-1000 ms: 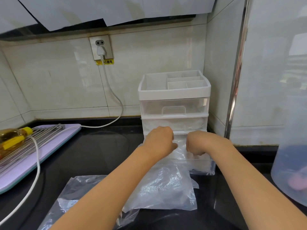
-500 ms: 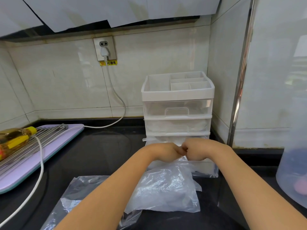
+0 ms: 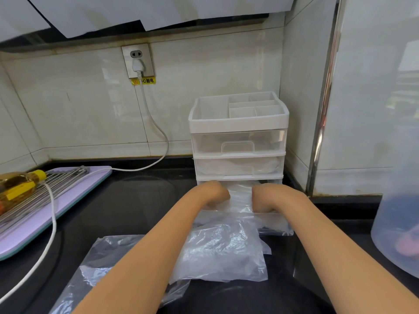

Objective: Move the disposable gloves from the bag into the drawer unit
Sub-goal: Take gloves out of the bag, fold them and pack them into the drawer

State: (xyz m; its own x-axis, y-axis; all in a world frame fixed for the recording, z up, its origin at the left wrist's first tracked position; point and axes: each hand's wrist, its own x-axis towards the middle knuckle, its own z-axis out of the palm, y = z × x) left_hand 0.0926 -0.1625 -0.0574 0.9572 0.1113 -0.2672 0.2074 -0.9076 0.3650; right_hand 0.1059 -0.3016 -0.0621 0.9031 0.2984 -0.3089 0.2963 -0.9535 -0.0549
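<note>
Nearest me, clear bag (image 3: pixel 102 268) flat on the counter (image 3: pixel 127 207), gloves (image 3: pixel 222 252) heaped over its edge and trailing into the pulled-out bottom drawer (image 3: pixel 276 220), my left hand (image 3: pixel 215 193) and right hand (image 3: pixel 264 198) both curled tight on gloves inside it, drawer unit (image 3: pixel 238 125) behind, upper drawers pushed in.

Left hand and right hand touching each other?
Apart. The head view shows a gap between the left hand and right hand, with clear thin plastic disposable gloves visible in it.
</note>
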